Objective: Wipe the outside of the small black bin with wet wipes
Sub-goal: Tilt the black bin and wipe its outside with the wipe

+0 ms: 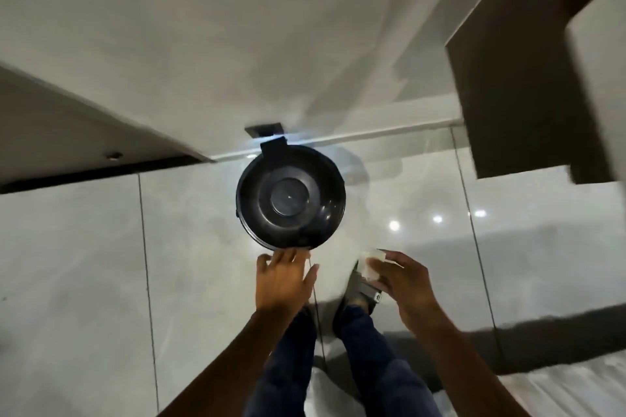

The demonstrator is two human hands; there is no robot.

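Observation:
A small round black bin [291,201] stands on the glossy floor against the white wall, seen from straight above, with its lid raised at the back. My left hand [283,276] is open, fingers spread, its fingertips at the bin's near rim. My right hand [403,276] is to the right of the bin and apart from it, holding a folded white wet wipe [371,264] between thumb and fingers.
Grey floor tiles [78,281] spread left and right. A dark socket plate [264,130] sits low on the wall behind the bin. Dark brown furniture [508,85] juts in at the upper right. My legs and a sandal [359,294] are below the hands. White bedding [559,389] lies bottom right.

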